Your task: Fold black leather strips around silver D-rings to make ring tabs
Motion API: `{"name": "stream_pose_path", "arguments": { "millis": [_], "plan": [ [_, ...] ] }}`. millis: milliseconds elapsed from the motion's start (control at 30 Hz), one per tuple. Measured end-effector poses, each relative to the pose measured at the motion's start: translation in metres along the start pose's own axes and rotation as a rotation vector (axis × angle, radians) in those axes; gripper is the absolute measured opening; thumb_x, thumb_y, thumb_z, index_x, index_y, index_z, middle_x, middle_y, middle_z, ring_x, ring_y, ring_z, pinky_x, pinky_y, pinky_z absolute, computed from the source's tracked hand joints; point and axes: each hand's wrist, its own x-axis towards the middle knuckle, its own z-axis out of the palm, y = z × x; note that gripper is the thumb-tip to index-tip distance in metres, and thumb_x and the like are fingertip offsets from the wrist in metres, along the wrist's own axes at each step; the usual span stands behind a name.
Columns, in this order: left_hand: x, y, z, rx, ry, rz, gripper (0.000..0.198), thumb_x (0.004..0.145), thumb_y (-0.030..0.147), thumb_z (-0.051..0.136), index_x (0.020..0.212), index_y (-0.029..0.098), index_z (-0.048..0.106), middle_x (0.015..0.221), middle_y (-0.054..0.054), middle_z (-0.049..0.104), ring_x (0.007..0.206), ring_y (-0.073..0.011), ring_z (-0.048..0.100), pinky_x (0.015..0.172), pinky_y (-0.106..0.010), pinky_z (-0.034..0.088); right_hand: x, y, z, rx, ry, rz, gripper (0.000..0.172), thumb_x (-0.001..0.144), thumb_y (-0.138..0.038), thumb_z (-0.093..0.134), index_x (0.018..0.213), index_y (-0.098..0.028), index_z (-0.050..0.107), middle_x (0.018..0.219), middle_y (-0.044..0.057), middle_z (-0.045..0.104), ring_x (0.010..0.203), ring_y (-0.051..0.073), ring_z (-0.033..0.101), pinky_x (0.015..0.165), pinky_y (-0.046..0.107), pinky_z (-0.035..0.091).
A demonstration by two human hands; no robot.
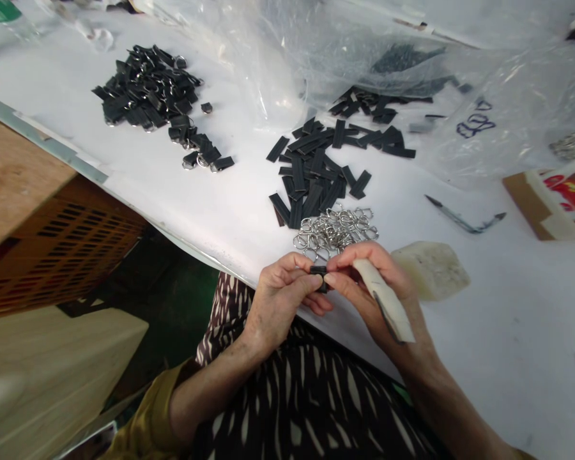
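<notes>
Left fingers (294, 261) and right fingers (345, 257) clamp one black piece (319, 270) near metal rings (336, 230), bare strips (298, 174) remaining beyond, ringed strips (146, 92) apparently done leftward.

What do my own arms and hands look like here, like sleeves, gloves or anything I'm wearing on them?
The left hand and right hand are gloveless, and neither wrist shows a watch or bracelet. The left arm has a plain mustard-yellow sleeve ending partway along the forearm. The visible right forearm is uncovered.
</notes>
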Motion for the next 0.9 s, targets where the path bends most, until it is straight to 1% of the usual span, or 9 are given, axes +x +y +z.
{"name": "stream_pose_path", "arguments": {
  "millis": [167,300,467,567,700,767,900],
  "plan": [
    [0.0000,-0.0001,-0.0006,-0.012,-0.014,0.003,0.007,0.078,0.017,0.061,0.080,0.016,0.055,0.054,-0.002,0.067,0.047,-0.0124,0.062,0.050,-0.019,0.050,0.0009,-0.0009,-0.0001,0.016,-0.025,0.012,0.013,0.083,-0.012,0.064,0.086,-0.022,0.055,0.081,-0.002,0.059,0.066,0.011,0.055,0.059,0.021,0.044],
    [0.0002,-0.0014,-0.0016,-0.012,-0.021,-0.003,0.007,0.077,0.017,0.062,0.081,0.016,0.056,0.053,-0.002,0.066,0.047,-0.0127,0.062,0.050,-0.019,0.050,0.0008,-0.0005,-0.0006,0.033,-0.044,0.025,0.014,0.084,-0.011,0.061,0.086,-0.022,0.054,0.085,-0.002,0.059,0.067,0.011,0.055,0.058,0.021,0.044],
    [0.0014,0.0000,-0.0011,0.010,-0.025,-0.021,0.007,0.077,0.018,0.062,0.080,0.016,0.056,0.054,-0.001,0.066,0.048,-0.0133,0.063,0.051,-0.020,0.051,0.0011,0.0011,0.0009,-0.003,-0.031,0.000,0.015,0.082,-0.009,0.059,0.087,-0.022,0.053,0.085,-0.002,0.059,0.066,0.011,0.053,0.058,0.021,0.043],
    [0.0021,0.0038,0.0002,0.075,0.008,-0.020,0.007,0.078,0.020,0.061,0.082,0.015,0.058,0.057,-0.002,0.067,0.050,-0.0129,0.063,0.051,-0.020,0.050,0.0010,0.0020,0.0026,-0.031,0.016,-0.029,0.015,0.081,-0.009,0.059,0.087,-0.022,0.053,0.084,-0.002,0.058,0.068,0.012,0.053,0.059,0.022,0.043],
    [0.0011,0.0071,0.0008,0.207,0.104,0.008,0.013,0.077,0.023,0.063,0.087,0.014,0.062,0.053,0.000,0.064,0.043,-0.0090,0.054,0.046,-0.018,0.044,-0.0008,0.0031,0.0031,-0.053,0.090,-0.050,0.015,0.080,-0.010,0.060,0.087,-0.022,0.053,0.085,-0.001,0.059,0.068,0.012,0.052,0.056,0.021,0.042],
    [0.0002,0.0068,0.0013,0.231,0.126,0.007,0.013,0.077,0.024,0.063,0.085,0.014,0.062,0.050,0.001,0.061,0.041,-0.0087,0.051,0.046,-0.018,0.042,-0.0016,0.0038,0.0029,-0.055,0.099,-0.054,0.015,0.081,-0.010,0.059,0.088,-0.022,0.053,0.086,-0.001,0.059,0.068,0.011,0.052,0.056,0.021,0.042],
    [-0.0010,0.0057,0.0043,0.255,0.135,0.020,0.012,0.078,0.024,0.062,0.080,0.013,0.065,0.053,0.000,0.062,0.045,-0.0103,0.054,0.049,-0.020,0.045,-0.0024,0.0046,0.0037,-0.081,0.091,-0.074,0.015,0.082,-0.010,0.058,0.090,-0.022,0.053,0.087,-0.001,0.059,0.070,0.011,0.053,0.059,0.021,0.042]
  ]
}}
